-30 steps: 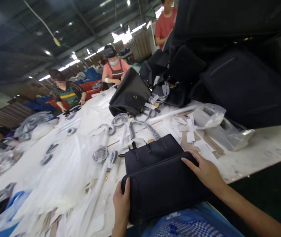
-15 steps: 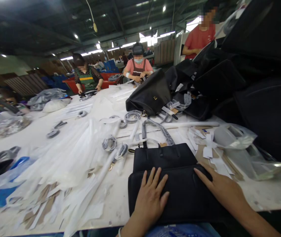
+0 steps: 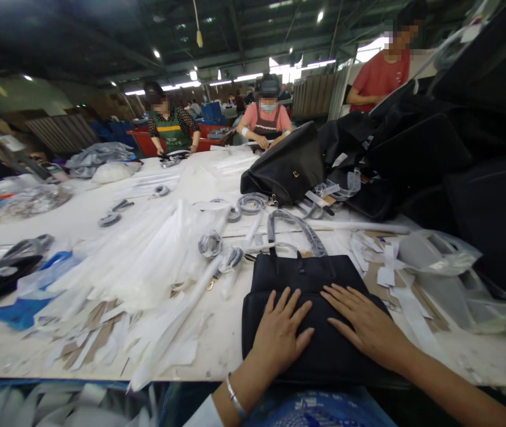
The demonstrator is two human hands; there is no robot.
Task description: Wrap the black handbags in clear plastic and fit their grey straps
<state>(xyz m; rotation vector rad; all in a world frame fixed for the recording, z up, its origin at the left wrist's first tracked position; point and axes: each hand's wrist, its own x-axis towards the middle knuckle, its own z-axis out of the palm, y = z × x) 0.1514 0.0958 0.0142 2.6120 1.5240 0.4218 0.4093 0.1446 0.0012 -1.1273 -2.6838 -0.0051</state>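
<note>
A black handbag (image 3: 306, 274) lies flat at the table's front edge, its bottom toward me. Its handle (image 3: 295, 222), wrapped in clear plastic, points away across the table. On the left part of the bag rests my left hand (image 3: 282, 332), fingers spread and palm down. My right hand (image 3: 363, 323) lies flat on the bag's right part, fingers stretched out and pointing up and left. Neither hand grips anything. Just left of the bag sit wrapped grey strap coils (image 3: 231, 261), one with a gold clasp (image 3: 212, 283).
Black bags (image 3: 417, 148) are heaped high at the right, with one black bag (image 3: 286, 163) at the heap's left end. White plastic sheets (image 3: 146, 255) spread over the left of the table (image 3: 217, 338). Clear plastic bags (image 3: 452, 273) lie at right. Several people work beyond.
My right hand has moved from the bag's right edge inward onto its front. My left hand stays spread on the bag. The whole view has shifted, so things appear farther right.
</note>
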